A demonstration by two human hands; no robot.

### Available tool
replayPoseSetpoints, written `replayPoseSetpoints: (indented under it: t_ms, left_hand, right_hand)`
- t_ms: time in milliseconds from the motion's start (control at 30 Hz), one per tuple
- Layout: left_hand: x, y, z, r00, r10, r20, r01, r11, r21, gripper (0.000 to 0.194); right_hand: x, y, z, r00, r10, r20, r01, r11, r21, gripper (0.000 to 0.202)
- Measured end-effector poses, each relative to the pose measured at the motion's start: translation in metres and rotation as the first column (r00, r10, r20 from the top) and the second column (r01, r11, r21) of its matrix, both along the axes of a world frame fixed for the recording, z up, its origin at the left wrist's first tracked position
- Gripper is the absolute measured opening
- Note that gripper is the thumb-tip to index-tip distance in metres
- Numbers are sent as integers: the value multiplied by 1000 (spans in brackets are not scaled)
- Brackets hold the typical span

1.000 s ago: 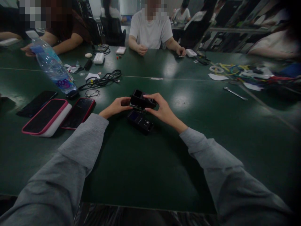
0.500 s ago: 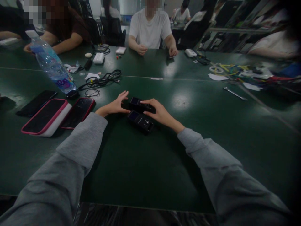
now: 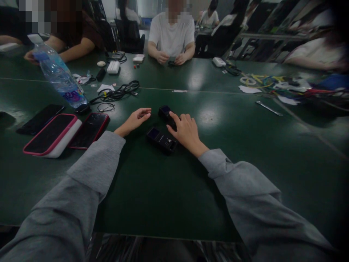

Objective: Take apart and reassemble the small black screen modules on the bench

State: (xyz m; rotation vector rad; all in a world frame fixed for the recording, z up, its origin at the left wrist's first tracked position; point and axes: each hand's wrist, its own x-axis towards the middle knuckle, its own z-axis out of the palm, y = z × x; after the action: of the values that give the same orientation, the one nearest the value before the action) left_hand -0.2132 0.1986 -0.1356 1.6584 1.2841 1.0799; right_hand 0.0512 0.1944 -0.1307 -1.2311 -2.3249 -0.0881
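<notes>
Two black handheld devices with small screens are on the green table. My right hand has its thumb and fingers around the farther device and covers its right part. The nearer device lies face up just below it, with its buttons showing. To the left of both devices, my left hand is raised over the table, fingers slightly bent and apart from the thumb, with nothing in it.
At left lie a pink-edged case, a red-edged phone and a black phone. A water bottle leans behind them near black cables. A wrench and wires are at right. People sit opposite.
The farther device has shifted right and turned in my right hand, away from the nearer one. My left hand has drawn its fingers in and come off the devices.
</notes>
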Motion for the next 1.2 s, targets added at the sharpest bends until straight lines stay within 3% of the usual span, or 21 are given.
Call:
replayPoseSetpoints:
  t_ms: [167, 300, 367, 467, 567, 667, 900, 1067, 1200]
  left_hand:
    - [2, -1, -3, 994, 104, 27, -106, 989, 99, 44]
    - [10, -20, 4, 981, 190, 40, -195, 963, 187, 45]
    - [18, -37, 8, 986, 161, 34, -164, 971, 176, 48]
    - [29, -62, 12, 998, 29, -56, -18, 983, 184, 57]
    - [35, -73, 11, 986, -27, -163, 56, 983, 175, 70]
    - [35, -69, 7, 988, 18, -152, 5, 989, 149, 70]
    - [37, -34, -6, 964, 264, -20, -258, 952, 163, 51]
    - [40, -14, -10, 971, 235, 38, -238, 956, 171, 45]
    - [41, -13, -12, 977, 210, 35, -213, 953, 217, 47]
  right_hand:
    - [23, 3, -6, 990, -76, -122, 86, 993, 84, 62]
    - [33, -1, -11, 989, -110, -97, 120, 988, 101, 62]
    - [34, -5, -12, 990, -115, -86, 124, 986, 108, 60]
    - [34, -9, -12, 990, -112, -91, 121, 988, 98, 58]
    - [34, -12, -11, 989, -112, -96, 117, 992, 41, 60]
    - [34, -17, -10, 989, -99, -109, 98, 995, -13, 61]
    - [36, -34, -6, 990, 54, -132, -64, 995, -73, 65]
    - [30, -39, -1, 979, 184, -94, -194, 974, -117, 69]
    - [26, -42, 2, 973, 225, -61, -231, 964, -132, 68]
